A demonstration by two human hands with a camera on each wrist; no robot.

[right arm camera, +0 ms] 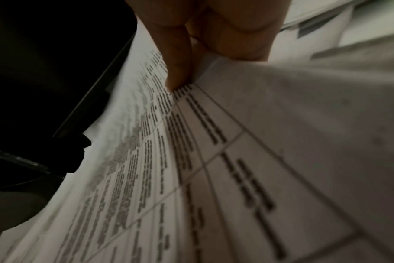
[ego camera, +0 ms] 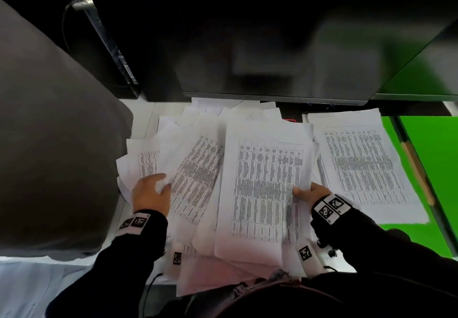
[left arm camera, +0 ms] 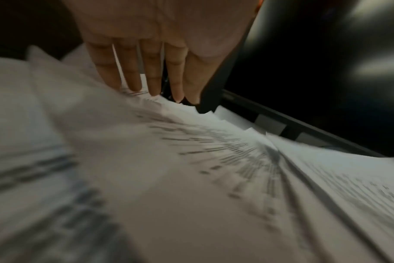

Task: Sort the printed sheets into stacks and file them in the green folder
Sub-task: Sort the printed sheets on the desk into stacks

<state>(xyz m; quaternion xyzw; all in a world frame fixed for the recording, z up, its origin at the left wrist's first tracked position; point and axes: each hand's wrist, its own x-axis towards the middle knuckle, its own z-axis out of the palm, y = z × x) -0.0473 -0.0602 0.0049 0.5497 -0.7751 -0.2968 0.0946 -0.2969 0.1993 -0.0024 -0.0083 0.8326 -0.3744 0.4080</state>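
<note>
Loose printed sheets (ego camera: 195,169) lie fanned in a heap across the white desk. My left hand (ego camera: 151,191) rests on the heap's left side; in the left wrist view its fingers (left arm camera: 133,74) are straight, with the tips at a sheet's edge (left arm camera: 169,160). My right hand (ego camera: 307,192) pinches the right edge of a table-printed sheet (ego camera: 265,181) on top of the middle of the heap, with the thumb on top. The right wrist view shows a finger (right arm camera: 175,71) pressed on that sheet (right arm camera: 214,160). A neat stack (ego camera: 359,164) lies on the open green folder (ego camera: 433,156) at the right.
A dark monitor (ego camera: 272,70) stands just behind the papers and overhangs their far edge. A large grey padded shape (ego camera: 49,144) fills the left side next to my left hand. A tan strip (ego camera: 416,169) runs along the folder's spine. Dark straps hang at the bottom.
</note>
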